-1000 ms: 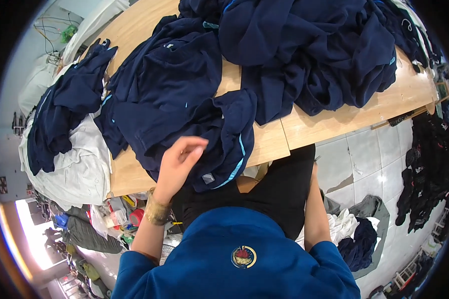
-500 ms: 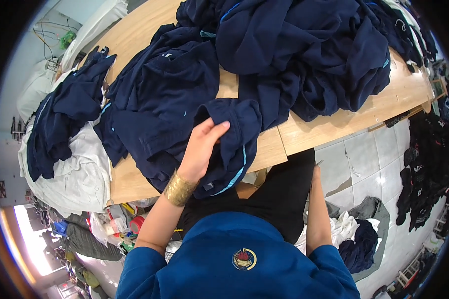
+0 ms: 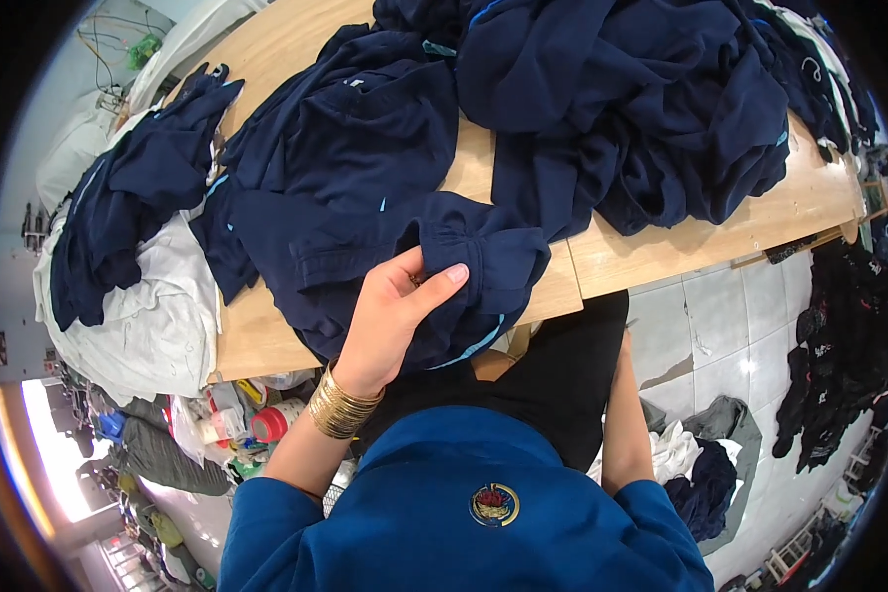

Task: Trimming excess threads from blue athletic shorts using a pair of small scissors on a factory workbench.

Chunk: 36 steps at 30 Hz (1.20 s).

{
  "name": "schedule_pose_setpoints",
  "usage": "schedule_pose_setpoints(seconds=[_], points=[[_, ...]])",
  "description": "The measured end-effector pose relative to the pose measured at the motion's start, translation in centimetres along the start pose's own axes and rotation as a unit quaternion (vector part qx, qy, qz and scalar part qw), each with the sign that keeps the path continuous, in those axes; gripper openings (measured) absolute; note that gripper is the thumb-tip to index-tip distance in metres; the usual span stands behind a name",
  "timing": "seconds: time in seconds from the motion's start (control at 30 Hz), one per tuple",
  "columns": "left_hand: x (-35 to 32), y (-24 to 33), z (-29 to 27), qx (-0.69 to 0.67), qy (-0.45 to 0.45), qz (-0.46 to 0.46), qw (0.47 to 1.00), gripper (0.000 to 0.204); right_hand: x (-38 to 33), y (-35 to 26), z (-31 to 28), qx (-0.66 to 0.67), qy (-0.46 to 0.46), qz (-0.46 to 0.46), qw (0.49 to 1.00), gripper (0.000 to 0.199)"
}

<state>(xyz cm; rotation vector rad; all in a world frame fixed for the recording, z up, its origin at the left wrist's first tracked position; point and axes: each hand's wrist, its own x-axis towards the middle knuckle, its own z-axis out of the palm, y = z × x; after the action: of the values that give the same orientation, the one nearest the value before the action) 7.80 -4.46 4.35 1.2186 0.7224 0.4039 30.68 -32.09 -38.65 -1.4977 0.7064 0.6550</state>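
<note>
The bench [image 3: 760, 225] spans the upper half of the frame and carries nearly everything. On it, the big navy pile [image 3: 622, 89] fills the upper middle to upper right, heaped to the side, which seems to leave the near section for the single piece you work on. That piece, the navy garment [image 3: 375, 138], lies left of centre, spread flat enough that the bench probably takes most of its weight. A white cloth heap [image 3: 148, 306] sags at the left, with a navy piece [image 3: 138, 197] draped over it.

Of your 2 hands, the left [image 3: 390, 311] closes on the garment's gathered band [image 3: 476, 261], thumb on top and fingers tucked beneath, likely to keep the folds together. The right is hidden beside your thigh, so you cannot tell how far open it is or what it holds.

For room, bare bench runs along the near edge at right of centre, crossed by 1 seam. A narrower wood strip parts garment and pile. The garment's light blue trim [image 3: 479, 345] droops at the near edge, close to your lap.
</note>
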Motion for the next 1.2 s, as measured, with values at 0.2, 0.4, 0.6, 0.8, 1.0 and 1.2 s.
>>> schedule_pose_setpoints(seconds=[0.2,0.4,0.6,0.8,1.0,1.2], points=[[0.6,-3.1,-2.5,0.165,-0.022,0.064,0.984,0.039,-2.3,-1.9,0.6,0.010,-0.041,-0.032,0.999,0.035],[-0.4,-2.4,-4.3,0.245,0.015,0.133,0.960,0.028,-5.4,-2.7,1.8,0.011,-0.049,-0.053,0.997,0.035],[-1.3,-1.7,-5.5,-0.203,-0.032,-0.039,0.978,0.031,-6.8,-2.2,-2.8,0.044,0.028,-0.081,0.995,0.034],[-2.2,-1.5,-6.1,-0.191,0.040,0.001,0.981,0.025,-21.2,-12.8,-0.2,-0.085,-0.005,-0.304,0.949,0.019],[-2.3,-2.1,-4.2,-0.095,0.016,0.010,0.995,0.021,-39.8,-19.3,10.7,-0.350,-0.253,-0.620,0.655,0.040],[-2.4,-2.4,-2.4,-0.038,-0.018,0.033,0.999,0.019,-42.3,-19.2,12.2,-0.463,-0.223,-0.661,0.546,0.029]])
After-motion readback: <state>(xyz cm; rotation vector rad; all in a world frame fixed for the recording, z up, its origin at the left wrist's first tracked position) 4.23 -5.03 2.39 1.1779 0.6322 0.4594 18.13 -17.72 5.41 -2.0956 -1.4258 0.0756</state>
